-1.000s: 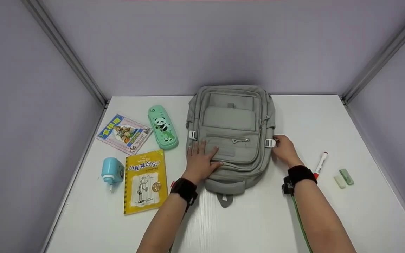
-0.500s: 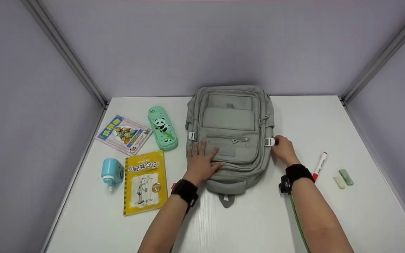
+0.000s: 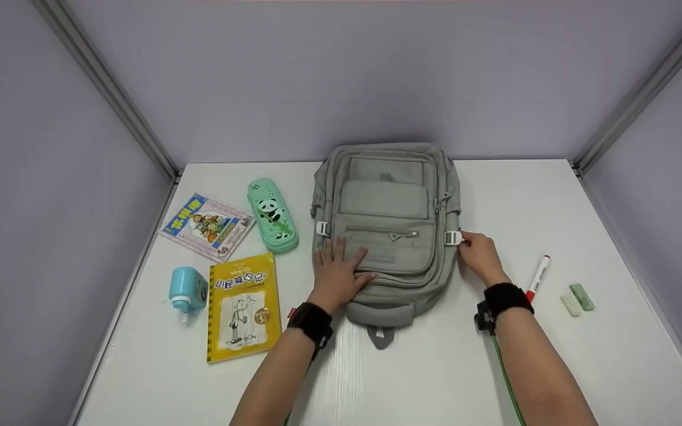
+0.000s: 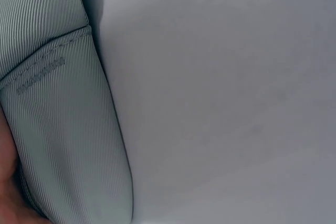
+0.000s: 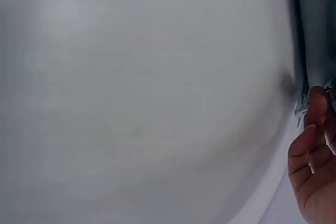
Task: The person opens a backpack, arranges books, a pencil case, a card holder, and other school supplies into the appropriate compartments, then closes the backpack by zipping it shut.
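Note:
A grey backpack lies front side up on the white table, its top handle toward the person. My left hand rests on its lower left front with the fingers spread and straight. At the right side, my right hand pinches at the white side buckle with thumb and fingertips. The right wrist view shows the curled fingers at the buckle beside the bag's edge; part of the grip is cut off by the frame. In the left wrist view, ribbed grey fabric shows beside part of the hand.
Left of the bag lie a green panda pencil case, a pink and blue booklet, a yellow book and a light blue bottle. To the right are a red-capped white marker and two small green blocks.
The white buckle at my right hand has shifted very slightly away from the person. My left hand stays flat on the backpack, and the other things lie as before.

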Available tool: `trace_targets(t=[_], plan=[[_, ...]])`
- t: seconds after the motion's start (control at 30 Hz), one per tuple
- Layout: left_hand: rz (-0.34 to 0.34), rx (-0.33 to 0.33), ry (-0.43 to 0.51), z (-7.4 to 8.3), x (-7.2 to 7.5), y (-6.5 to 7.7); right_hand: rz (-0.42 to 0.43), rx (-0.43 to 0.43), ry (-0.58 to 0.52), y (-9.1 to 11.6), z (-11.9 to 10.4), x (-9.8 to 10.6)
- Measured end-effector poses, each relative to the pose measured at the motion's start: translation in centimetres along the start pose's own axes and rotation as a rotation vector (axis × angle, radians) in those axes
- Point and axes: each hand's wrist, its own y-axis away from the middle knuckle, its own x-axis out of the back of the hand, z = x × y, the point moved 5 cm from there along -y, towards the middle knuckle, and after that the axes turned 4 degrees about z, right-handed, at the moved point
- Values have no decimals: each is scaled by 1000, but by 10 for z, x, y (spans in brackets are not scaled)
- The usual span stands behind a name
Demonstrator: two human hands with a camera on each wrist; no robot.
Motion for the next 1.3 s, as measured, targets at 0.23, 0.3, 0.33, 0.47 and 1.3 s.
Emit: trace_targets(t=[0.23,0.3,0.33,0.47,1.3], plan=[[-3,-5,-33,1,0,-2,-4,58,48,11,-1,6],[-3,-4,-38,1,1,-2,-26,75,66,14,-4,7],[-1,-2,-40,1,2,-2,-39,84,72,15,-6,8],[10,2,-32,0,5,0,-99,117,118,19,-15,10],[15,16,-33,3,1,-2,-421,157,207,78,-52,12]])
